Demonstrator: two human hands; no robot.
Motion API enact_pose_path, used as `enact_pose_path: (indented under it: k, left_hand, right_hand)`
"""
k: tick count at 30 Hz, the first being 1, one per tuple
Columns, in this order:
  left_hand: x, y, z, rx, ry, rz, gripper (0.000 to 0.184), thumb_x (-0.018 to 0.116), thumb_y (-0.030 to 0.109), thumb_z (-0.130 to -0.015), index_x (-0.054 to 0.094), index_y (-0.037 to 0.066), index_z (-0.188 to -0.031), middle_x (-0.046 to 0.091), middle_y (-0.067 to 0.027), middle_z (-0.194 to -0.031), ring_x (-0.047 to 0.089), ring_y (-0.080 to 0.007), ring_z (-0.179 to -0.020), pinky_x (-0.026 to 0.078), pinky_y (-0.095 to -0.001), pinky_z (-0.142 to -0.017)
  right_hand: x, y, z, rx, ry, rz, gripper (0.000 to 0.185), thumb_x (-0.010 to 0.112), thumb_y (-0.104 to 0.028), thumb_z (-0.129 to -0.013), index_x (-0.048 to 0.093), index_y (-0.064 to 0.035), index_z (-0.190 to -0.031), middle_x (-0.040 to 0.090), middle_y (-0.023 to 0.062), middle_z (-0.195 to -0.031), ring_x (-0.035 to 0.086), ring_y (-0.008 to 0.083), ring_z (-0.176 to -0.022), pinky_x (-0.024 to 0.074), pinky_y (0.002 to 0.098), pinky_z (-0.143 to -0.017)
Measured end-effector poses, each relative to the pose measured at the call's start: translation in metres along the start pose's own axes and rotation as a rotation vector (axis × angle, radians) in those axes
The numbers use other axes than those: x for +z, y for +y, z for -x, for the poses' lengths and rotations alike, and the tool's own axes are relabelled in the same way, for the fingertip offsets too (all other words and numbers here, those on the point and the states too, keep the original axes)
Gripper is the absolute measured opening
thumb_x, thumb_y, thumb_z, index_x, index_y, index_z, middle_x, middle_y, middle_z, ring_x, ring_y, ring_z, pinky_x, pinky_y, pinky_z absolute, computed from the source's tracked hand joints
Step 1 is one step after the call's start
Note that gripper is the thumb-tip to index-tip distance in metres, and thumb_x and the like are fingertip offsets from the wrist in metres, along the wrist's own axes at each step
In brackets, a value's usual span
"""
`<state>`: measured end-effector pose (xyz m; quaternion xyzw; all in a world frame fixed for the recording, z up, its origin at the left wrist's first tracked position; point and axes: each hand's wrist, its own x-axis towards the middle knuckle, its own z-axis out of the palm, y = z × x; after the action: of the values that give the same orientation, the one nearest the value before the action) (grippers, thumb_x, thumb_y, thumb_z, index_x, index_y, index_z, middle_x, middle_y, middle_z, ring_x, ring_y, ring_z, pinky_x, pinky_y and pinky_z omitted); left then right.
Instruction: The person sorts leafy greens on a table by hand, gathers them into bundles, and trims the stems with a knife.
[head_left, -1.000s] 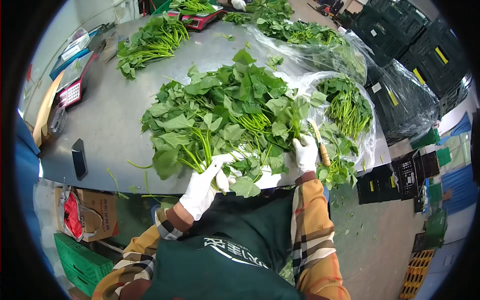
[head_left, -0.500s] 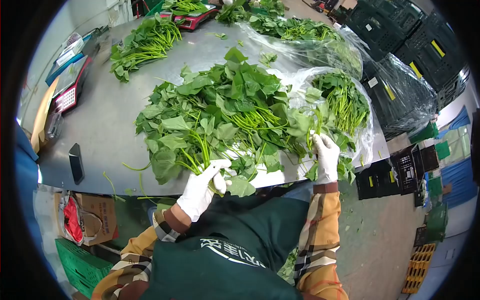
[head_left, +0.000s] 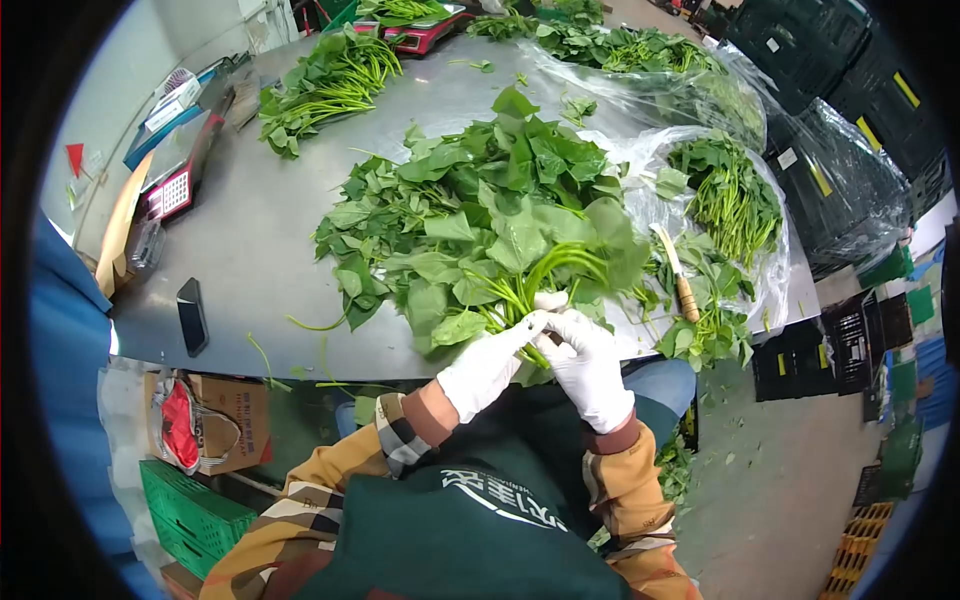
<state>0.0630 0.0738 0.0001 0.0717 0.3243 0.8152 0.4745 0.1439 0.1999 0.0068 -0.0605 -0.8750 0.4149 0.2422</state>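
My left hand (head_left: 492, 368), in a white glove, is closed round a bunch of green leafy stems (head_left: 520, 290) near the table's front edge. My right hand (head_left: 588, 368), gloved too, touches my left hand, its fingers closed on the lower stems of the same bunch. Behind the hands lies a large heap of loose leafy greens (head_left: 450, 175). To the right, a knife with a wooden handle (head_left: 687, 298) rests beside more leaves. Bundled greens (head_left: 738, 205) lie on clear plastic at the right of the table.
The metal table (head_left: 250, 230) bears a phone (head_left: 192, 317), a red scale (head_left: 172, 192) at the left, another scale (head_left: 425, 38) at the back and a greens bundle (head_left: 330, 88). Black crates (head_left: 840, 170) stand right; a green crate (head_left: 190, 515) and cardboard box (head_left: 235, 420) are below left.
My right hand has moved left from the leaves by the plastic and met my left hand. The two hands now hold the stems together. The knife, hidden half a second ago, shows again.
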Motion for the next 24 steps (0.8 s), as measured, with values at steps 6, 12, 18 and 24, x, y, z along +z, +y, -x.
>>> enact_pose_path:
  k: [6, 12, 18, 24]
  left_hand:
    - [-0.021, 0.007, 0.009, 0.082, 0.235, -0.467, 0.033, 0.057, 0.021, -0.095, 0.058, 0.004, -0.123, 0.061, -0.0021, -0.119, 0.056, -0.0144, -0.109, 0.047, -0.0286, -0.090]
    - [-0.067, -0.027, 0.002, 0.577, 0.164, -1.091, 0.028, 0.061, 0.017, -0.089, 0.060, 0.003, -0.115, 0.064, -0.0076, -0.112, 0.061, -0.0218, -0.101, 0.048, -0.0339, -0.089]
    - [-0.051, -0.016, 0.016, 0.171, 0.024, -0.718, 0.014, 0.059, 0.011, -0.092, 0.060, 0.002, -0.102, 0.063, -0.0043, -0.086, 0.059, -0.0121, -0.071, 0.049, -0.0263, -0.065]
    - [-0.031, -0.002, 0.015, 0.221, 0.261, -0.687, 0.013, 0.058, 0.012, -0.092, 0.064, 0.002, -0.097, 0.063, -0.0026, -0.075, 0.058, -0.0116, -0.064, 0.046, -0.0274, -0.060]
  right_hand:
    - [-0.016, -0.015, -0.008, 0.185, -0.082, -0.066, 0.027, 0.069, -0.013, -0.083, 0.068, -0.0048, -0.108, 0.069, 0.0115, -0.096, 0.065, 0.0209, -0.090, 0.0493, 0.0306, -0.081]
    - [-0.002, -0.016, -0.011, 0.268, -0.014, -0.279, 0.019, 0.067, -0.012, -0.082, 0.060, 0.0005, -0.095, 0.063, 0.0082, -0.081, 0.058, 0.0163, -0.075, 0.0472, 0.0297, -0.072]
    - [-0.001, -0.031, -0.020, 0.571, -0.167, -0.743, 0.018, 0.062, -0.012, -0.086, 0.060, 0.0036, -0.096, 0.062, 0.0104, -0.080, 0.062, 0.0192, -0.072, 0.0487, 0.0309, -0.070]
    - [0.010, -0.036, -0.009, 0.290, 0.077, -0.261, 0.017, 0.066, -0.010, -0.085, 0.067, 0.0007, -0.098, 0.067, 0.0103, -0.084, 0.063, 0.0150, -0.073, 0.0495, 0.0287, -0.069]
